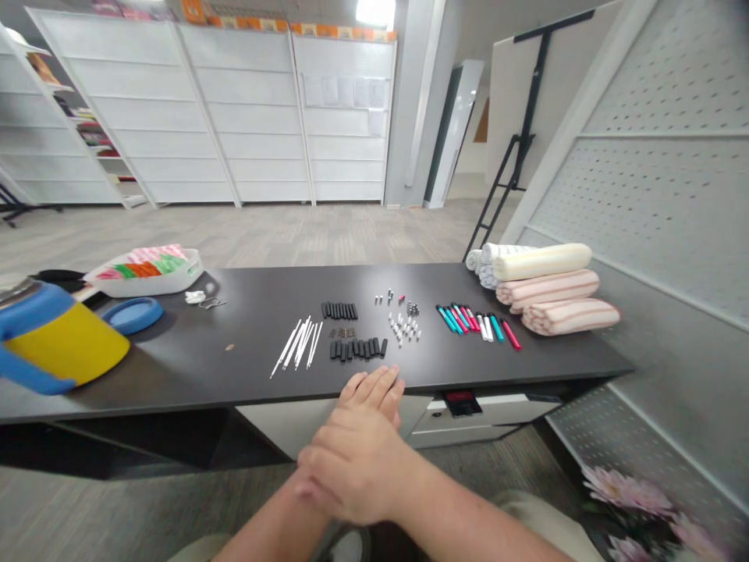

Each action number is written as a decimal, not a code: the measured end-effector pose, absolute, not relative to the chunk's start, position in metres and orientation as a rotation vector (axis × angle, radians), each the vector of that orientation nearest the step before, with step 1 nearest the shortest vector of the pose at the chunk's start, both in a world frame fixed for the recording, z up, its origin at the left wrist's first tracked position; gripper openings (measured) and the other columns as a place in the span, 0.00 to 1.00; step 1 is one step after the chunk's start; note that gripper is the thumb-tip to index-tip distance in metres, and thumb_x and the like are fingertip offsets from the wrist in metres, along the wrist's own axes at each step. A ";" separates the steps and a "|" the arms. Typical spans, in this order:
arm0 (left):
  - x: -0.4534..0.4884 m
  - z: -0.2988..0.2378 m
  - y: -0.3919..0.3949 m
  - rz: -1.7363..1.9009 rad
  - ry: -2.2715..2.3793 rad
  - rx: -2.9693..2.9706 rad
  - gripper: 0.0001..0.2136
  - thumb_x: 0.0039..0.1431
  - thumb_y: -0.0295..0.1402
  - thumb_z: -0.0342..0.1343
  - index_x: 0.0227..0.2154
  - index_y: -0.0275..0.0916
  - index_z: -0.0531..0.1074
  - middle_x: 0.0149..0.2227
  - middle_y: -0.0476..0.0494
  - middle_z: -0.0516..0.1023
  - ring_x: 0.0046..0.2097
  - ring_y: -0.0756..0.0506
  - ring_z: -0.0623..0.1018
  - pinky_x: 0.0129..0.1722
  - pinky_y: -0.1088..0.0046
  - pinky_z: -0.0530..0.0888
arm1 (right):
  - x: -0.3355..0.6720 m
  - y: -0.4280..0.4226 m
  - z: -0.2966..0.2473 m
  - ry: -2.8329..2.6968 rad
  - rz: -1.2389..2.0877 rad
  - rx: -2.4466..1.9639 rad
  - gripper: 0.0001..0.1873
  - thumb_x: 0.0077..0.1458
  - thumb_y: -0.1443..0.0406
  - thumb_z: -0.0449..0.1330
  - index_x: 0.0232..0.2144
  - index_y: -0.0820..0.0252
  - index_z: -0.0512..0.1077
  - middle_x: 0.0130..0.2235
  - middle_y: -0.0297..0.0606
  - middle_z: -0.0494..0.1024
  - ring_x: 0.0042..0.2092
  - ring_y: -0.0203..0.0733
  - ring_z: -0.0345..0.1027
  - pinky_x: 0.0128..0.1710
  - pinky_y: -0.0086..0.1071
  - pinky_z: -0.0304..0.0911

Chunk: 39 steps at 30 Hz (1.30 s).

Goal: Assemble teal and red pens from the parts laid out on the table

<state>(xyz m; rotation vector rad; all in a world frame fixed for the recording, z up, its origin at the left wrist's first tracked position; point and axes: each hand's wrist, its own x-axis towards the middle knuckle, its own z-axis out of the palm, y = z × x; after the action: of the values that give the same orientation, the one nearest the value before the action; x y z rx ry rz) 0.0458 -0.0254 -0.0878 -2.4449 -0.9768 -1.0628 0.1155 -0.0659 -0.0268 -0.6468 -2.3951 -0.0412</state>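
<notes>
My left hand (374, 389) stretches forward with its fingers flat and together, the tips just over the front edge of the dark table (175, 367). My right hand (351, 468) lies across the back of the left one, fingers pointing left, and holds nothing. Nearest on the table is a row of short black pieces (358, 348). Beside them lie several thin white rods (298, 343), another row of black caps (339, 311) and small white and silver parts (403, 328). Several coloured pens (477, 320) lie further right.
Rolled towels (550, 289) are stacked at the table's right end. At the left stand a yellow and blue jug (52, 343), a blue lid (133, 314) and a white tray (146, 285) of coloured items. An easel (527, 117) and white shelving stand behind; pink flowers (632, 499) sit at lower right.
</notes>
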 end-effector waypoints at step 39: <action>0.046 -0.071 -0.040 -1.101 -1.036 -2.526 0.16 0.67 0.31 0.58 0.57 0.40 0.76 0.62 0.42 0.79 0.62 0.41 0.76 0.64 0.57 0.65 | 0.321 0.042 -0.026 -1.618 -0.525 -1.956 0.19 0.67 0.56 0.57 0.49 0.60 0.81 0.59 0.58 0.72 0.62 0.63 0.61 0.62 0.55 0.58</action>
<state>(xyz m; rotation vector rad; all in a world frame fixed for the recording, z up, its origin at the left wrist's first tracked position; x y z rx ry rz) 0.0463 -0.0403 -0.0711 -2.5261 -1.0356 -1.1013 0.3207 0.0420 -0.0264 -1.9557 -1.6183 -0.5254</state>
